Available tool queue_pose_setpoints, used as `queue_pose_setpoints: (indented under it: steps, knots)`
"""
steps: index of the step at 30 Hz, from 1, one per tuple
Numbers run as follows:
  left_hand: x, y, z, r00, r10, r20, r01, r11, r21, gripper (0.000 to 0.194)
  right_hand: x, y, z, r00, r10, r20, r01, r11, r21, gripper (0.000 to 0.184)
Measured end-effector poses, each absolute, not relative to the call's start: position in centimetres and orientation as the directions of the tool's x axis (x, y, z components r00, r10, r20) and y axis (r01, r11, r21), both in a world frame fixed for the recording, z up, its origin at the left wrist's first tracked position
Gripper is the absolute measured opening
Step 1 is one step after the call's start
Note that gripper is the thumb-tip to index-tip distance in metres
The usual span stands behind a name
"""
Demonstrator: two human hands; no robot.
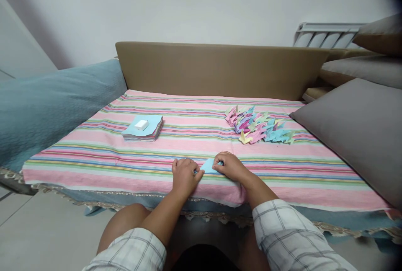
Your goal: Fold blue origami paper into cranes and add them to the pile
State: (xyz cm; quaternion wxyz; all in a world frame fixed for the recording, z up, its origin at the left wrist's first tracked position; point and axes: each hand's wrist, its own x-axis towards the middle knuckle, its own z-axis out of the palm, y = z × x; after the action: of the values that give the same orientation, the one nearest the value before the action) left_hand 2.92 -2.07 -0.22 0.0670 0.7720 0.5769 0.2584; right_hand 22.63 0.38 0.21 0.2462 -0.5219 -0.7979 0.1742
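Observation:
A light blue sheet of origami paper [207, 166], folded into a triangle, lies on the striped cloth near the seat's front edge. My left hand [185, 173] pinches its left corner between thumb and fingers. On the opposite corner, my right hand [230, 165] has its fingertips closed on the paper. Part of the paper is hidden under the fingers of both hands. Ahead and to the right sits a pile of folded paper cranes [257, 126] in pink, blue, purple, yellow and green. A stack of square paper [153, 126] with a blue sheet on top stands to the left.
A small white block [141, 125] rests on the paper stack. The striped cloth [188, 114] covers the sofa seat, with a brown backrest [213, 70] behind. A blue-covered armrest [56, 107] bounds the left; grey cushions [354, 132] bound the right.

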Motion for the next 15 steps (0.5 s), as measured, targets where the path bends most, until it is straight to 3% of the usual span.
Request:
queue_pose_setpoints:
  steps: [10,13,15]
  knots:
    - [2.1,-2.3,0.6,0.242,0.937,0.251,0.807,-0.338,0.484,0.011,22.6,0.4,0.2,-0.327,0.924,0.199,0.747,0.382,-0.545,0.006]
    - [2.2,-3.1,0.1,0.317,0.88,0.353,0.788,-0.452,0.419,0.028,22.6,0.4,0.2,-0.326,0.923,0.203,0.745,0.383,-0.546,0.006]
    - [2.4,-3.7,-0.5,0.47,0.781,0.41,0.734,-0.604,0.31,0.039,22.7,0.4,0.2,-0.33,0.921,0.208,0.744,0.389,-0.544,0.006]
